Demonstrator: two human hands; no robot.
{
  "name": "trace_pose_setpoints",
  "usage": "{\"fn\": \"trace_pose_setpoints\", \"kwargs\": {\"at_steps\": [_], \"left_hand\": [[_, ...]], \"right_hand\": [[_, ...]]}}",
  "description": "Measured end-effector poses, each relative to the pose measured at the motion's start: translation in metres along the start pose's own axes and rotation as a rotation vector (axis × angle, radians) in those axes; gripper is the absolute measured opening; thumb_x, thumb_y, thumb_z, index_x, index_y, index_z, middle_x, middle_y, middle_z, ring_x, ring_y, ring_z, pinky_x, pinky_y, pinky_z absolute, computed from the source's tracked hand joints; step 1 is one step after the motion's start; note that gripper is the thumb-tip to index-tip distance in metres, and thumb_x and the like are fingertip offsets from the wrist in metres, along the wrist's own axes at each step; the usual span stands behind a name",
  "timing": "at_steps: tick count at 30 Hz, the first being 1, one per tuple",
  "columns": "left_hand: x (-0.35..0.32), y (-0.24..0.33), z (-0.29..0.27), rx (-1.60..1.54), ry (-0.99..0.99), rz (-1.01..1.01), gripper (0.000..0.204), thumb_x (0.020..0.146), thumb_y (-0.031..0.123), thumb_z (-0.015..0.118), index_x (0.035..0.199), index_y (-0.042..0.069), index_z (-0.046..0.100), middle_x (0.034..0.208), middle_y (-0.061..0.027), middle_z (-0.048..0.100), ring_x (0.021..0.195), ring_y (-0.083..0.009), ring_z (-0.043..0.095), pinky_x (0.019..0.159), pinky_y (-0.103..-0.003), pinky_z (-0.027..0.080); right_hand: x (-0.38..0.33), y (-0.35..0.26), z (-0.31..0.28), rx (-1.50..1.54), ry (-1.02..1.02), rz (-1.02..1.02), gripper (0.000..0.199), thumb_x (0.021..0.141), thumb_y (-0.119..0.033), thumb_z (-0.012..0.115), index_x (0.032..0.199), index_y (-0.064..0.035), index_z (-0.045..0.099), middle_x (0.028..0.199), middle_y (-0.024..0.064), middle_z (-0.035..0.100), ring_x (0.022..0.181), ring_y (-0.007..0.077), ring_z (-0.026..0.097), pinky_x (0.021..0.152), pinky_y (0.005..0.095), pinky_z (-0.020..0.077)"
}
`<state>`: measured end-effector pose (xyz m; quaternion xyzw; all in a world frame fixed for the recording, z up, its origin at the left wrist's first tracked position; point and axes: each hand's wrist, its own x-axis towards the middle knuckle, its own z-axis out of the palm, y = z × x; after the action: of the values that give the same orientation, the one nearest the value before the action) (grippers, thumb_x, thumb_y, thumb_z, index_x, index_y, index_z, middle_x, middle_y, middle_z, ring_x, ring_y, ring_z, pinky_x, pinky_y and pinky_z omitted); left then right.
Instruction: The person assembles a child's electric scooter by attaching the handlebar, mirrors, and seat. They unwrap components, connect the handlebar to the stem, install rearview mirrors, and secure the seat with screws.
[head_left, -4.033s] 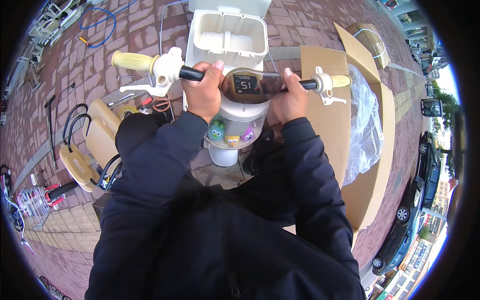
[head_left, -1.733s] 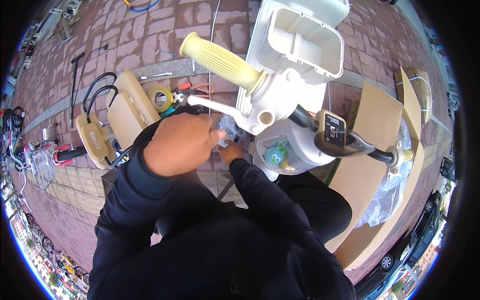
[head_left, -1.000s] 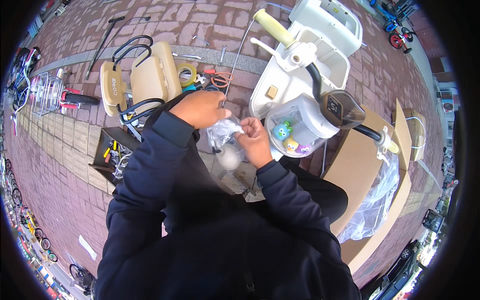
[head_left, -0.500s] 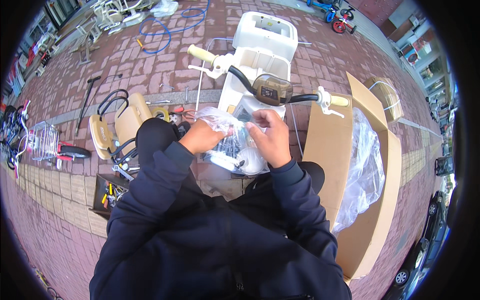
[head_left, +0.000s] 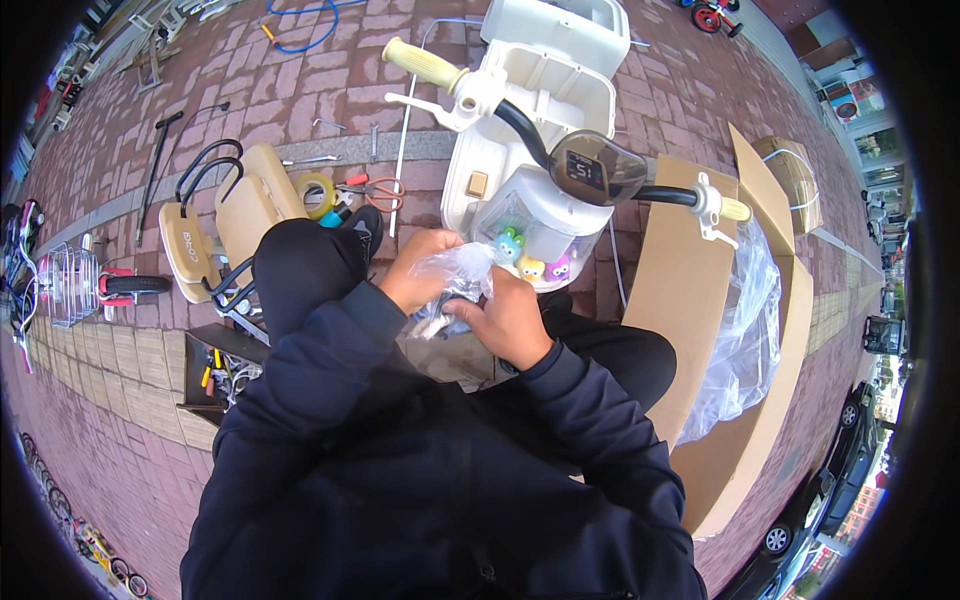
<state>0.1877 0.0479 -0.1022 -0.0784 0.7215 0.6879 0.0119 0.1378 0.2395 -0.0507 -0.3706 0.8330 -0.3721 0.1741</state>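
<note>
Both of my hands hold a clear plastic bag (head_left: 455,278) with small dark parts inside, close in front of my chest. My left hand (head_left: 422,270) pinches the bag's upper left side. My right hand (head_left: 512,318) grips it from the lower right. Just beyond the bag stands a cream-white child's ride-on scooter (head_left: 540,120) with black handlebars, a yellow left grip (head_left: 424,62), a round dark display (head_left: 596,170) and small coloured animal figures (head_left: 530,262) on its front.
A large open cardboard box (head_left: 700,330) with clear plastic wrap (head_left: 745,330) stands to my right. On the brick paving at left lie beige seat parts (head_left: 235,215), a yellow tape roll (head_left: 316,192), red-handled pliers (head_left: 365,190), a tool tray (head_left: 215,375) and a wire basket (head_left: 65,285).
Four seconds ago both hands gripped the handlebars. They came off it and took up the plastic bag; the bag now sits lower and more bunched between them. My head has kept turning.
</note>
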Motion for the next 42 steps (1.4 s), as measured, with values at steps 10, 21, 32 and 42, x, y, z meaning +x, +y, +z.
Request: {"fn": "trace_pose_setpoints", "kwargs": {"at_steps": [10,21,32,42], "left_hand": [[-0.013,0.018,-0.032,-0.182,0.093,-0.143,0.025,0.093,0.02,0.083,0.095,-0.004,0.073,0.079,-0.0043,0.069,0.073,-0.0084,0.057,0.067,-0.031,0.049],[-0.016,-0.002,-0.015,-0.219,0.198,-0.275,0.028,0.097,0.021,0.08,0.094,-0.006,0.071,0.082,-0.0035,0.069,0.076,-0.0079,0.058,0.066,-0.03,0.049],[-0.027,0.039,-0.029,0.364,0.167,0.186,0.033,0.087,0.023,0.088,0.11,0.003,0.076,0.105,-0.008,0.07,0.089,-0.0205,0.067,0.078,-0.033,0.054],[-0.029,0.038,-0.013,0.531,0.011,0.191,0.018,0.094,0.018,0.075,0.093,0.002,0.066,0.096,-0.0177,0.07,0.098,-0.0415,0.065,0.084,-0.051,0.05]], "right_hand": [[0.008,-0.002,-0.007,0.254,-0.06,0.088,0.024,0.087,-0.014,0.082,0.1,0.003,0.071,0.082,0.0194,0.07,0.071,0.0285,0.071,0.067,0.0389,0.0553],[0.017,0.011,0.02,0.274,-0.118,0.145,0.021,0.093,-0.015,0.077,0.091,0.0042,0.069,0.077,0.0186,0.072,0.07,0.0272,0.07,0.068,0.0395,0.0554],[0.026,0.022,-0.002,0.819,-0.086,0.364,0.012,0.103,-0.009,0.065,0.095,0.0,0.064,0.082,0.0039,0.068,0.074,0.0113,0.066,0.07,0.0266,0.0545],[0.027,0.023,-0.006,0.758,-0.147,0.334,0.015,0.104,-0.013,0.066,0.1,0.0003,0.066,0.085,0.0042,0.069,0.076,0.0114,0.066,0.069,0.0278,0.0545]]}}
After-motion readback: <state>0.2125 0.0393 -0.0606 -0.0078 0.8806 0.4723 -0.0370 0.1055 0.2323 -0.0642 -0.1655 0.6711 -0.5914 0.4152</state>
